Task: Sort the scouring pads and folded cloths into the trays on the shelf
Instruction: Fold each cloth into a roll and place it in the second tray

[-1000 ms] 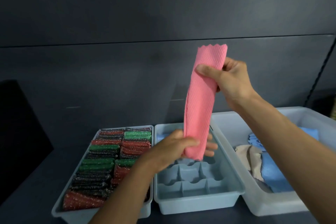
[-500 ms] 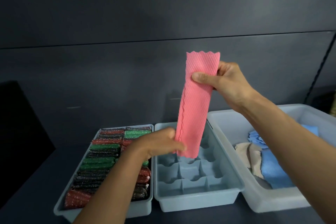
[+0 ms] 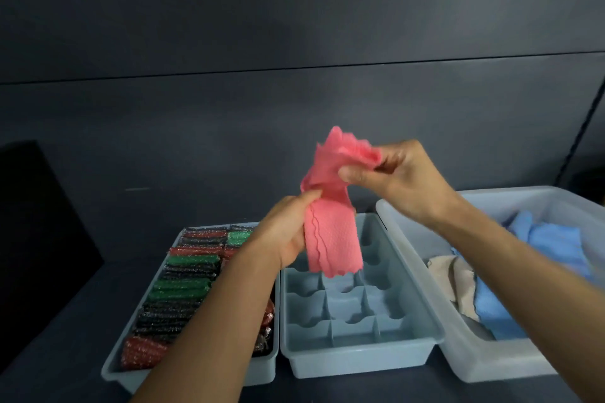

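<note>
A pink cloth (image 3: 332, 235) with wavy edges hangs bent over above the middle tray. My right hand (image 3: 397, 178) pinches its upper end, which is bunched. My left hand (image 3: 288, 232) grips the cloth at its middle from the left. Below it stands a blue-grey divided tray (image 3: 425, 330) whose visible compartments hold nothing. To its left a tray (image 3: 113, 370) is packed with rows of red, green and black scouring pads (image 3: 183, 288); my left forearm hides part of them.
A pale bin (image 3: 412, 245) at the right holds loose blue cloths (image 3: 537, 245) and a beige cloth (image 3: 458, 281). All three containers sit on a dark shelf (image 3: 49, 353) against a dark back wall. A black block (image 3: 36, 222) stands at the left.
The cloth was stretched upright between my hands; now my right hand has come down and my left hand has risen, so the cloth is folding over and bunching at the top.
</note>
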Motion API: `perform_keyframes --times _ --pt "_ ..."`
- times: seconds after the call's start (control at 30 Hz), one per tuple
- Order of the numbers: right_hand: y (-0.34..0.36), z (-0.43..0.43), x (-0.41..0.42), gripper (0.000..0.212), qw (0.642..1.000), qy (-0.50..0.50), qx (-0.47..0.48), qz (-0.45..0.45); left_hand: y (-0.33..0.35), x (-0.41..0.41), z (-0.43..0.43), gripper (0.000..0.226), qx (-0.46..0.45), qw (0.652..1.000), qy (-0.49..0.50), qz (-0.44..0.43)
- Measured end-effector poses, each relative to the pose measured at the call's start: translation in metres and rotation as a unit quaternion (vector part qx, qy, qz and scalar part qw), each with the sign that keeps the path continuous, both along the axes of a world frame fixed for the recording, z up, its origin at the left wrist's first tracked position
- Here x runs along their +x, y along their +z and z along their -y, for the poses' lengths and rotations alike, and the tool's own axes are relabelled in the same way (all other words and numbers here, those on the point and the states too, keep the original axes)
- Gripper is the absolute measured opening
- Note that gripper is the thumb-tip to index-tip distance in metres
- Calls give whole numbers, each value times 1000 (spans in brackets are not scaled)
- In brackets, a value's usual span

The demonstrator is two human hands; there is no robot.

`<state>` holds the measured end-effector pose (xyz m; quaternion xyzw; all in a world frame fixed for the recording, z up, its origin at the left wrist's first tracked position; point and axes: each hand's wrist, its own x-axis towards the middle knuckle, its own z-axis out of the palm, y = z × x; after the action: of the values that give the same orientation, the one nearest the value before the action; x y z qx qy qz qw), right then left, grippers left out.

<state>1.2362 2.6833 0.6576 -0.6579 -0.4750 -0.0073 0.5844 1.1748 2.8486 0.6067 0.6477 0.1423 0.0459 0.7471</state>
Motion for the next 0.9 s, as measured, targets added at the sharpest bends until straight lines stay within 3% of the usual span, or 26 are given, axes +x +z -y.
perform_keyframes --times 0.17,0.37,0.47,0.53,0.57,0.6,0.67,0.77,0.83,0.9 --pt "-52 -4 6 28 964 -28 -103 243 3 -1 -3 43 -170 985 11 -22" --pt "-66 3 7 41 923 -50 -138 356 1 -2 -11 66 -182 983 -19 -21" --pt "-67 9 9 70 873 -46 -212 437 -1 -2 -10 32 -119 993 -10 -14" --pt "-69 9 12 84 827 -46 -267 493 -3 -2 -11 25 -116 993 0 -14" --pt "-71 7 14 81 822 -51 -264 502 -4 -3 -11 25 -126 992 -2 -17" --pt "-73 3 14 71 834 -57 -239 493 -5 -4 -11 25 -136 990 -10 -19" --pt "-74 -4 9 40 893 -76 -149 418 -11 -5 -8 29 -139 990 -22 -20" --pt "-67 -13 -5 14 986 -92 -50 131 -21 -2 -8 58 -105 994 -12 -2" --pt "-62 -18 -4 8 994 -57 -3 -89 -21 -5 -7 81 -113 993 -43 14" --pt "-60 -19 1 3 982 -49 -1 -183 -18 -11 -1 84 -91 992 -77 32"
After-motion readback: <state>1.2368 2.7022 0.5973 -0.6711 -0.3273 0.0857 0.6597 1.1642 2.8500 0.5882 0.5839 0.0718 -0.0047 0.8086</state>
